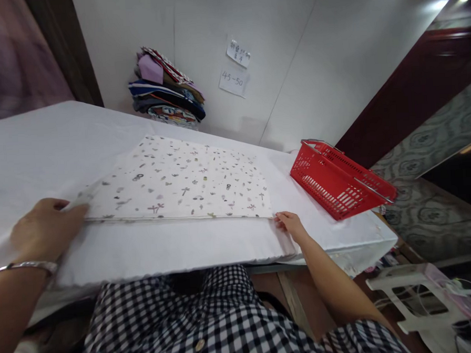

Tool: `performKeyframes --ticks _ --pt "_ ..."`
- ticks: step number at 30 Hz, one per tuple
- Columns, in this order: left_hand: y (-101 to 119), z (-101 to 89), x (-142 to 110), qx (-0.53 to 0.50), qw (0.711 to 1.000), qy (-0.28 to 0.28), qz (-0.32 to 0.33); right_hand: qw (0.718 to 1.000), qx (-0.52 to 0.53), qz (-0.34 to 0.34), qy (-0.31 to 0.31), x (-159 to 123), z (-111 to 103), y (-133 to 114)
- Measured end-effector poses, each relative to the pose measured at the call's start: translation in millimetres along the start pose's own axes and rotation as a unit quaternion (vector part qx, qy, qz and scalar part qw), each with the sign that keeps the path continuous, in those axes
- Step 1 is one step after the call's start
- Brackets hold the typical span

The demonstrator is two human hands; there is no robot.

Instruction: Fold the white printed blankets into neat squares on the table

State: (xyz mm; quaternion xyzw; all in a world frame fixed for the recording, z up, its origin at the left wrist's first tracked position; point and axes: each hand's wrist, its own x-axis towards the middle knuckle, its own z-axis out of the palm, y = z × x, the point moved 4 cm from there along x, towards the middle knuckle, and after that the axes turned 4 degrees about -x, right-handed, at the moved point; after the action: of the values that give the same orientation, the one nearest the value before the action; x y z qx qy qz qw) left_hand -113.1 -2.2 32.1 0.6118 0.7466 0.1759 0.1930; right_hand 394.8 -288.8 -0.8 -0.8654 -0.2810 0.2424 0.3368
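A white cloth [204, 181] printed with small grey, green and reddish motifs lies folded flat in front of me. Its near edge, running parallel to the table's front, shows more than one layer. My left hand [48, 228], slightly blurred and with a bracelet at the wrist, is closed on the near left corner between thumb and fingers. At the near right corner, my right hand [289, 223] pinches the cloth's edge with its fingertips.
The table [144, 250] has a white cover. A stack of folded clothes [168, 93] stands against the wall at the back. To the right is a red plastic basket [334, 182]. A white stool [415, 293] with cables stands on the floor at lower right.
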Motion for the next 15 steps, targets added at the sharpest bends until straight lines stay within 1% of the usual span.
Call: performKeyframes --ticks 4,8,13,15 --pt "-1.2 0.4 1.5 -0.012 1.000 0.005 0.001 0.999 -0.003 0.035 -0.038 7.2 6.5 -15.5" --pt "-3.3 2.5 3.5 -0.025 1.000 0.006 0.010 0.996 -0.031 0.059 -0.060 14.9 6.8 -23.2" --pt "-12.1 9.3 12.2 -0.030 0.999 0.016 0.023 0.994 -0.080 0.049 -0.064 25.1 5.2 -26.4" --pt "-17.1 15.4 20.1 -0.023 0.998 0.012 0.050 0.993 -0.102 0.037 -0.056 28.6 3.8 -27.2"
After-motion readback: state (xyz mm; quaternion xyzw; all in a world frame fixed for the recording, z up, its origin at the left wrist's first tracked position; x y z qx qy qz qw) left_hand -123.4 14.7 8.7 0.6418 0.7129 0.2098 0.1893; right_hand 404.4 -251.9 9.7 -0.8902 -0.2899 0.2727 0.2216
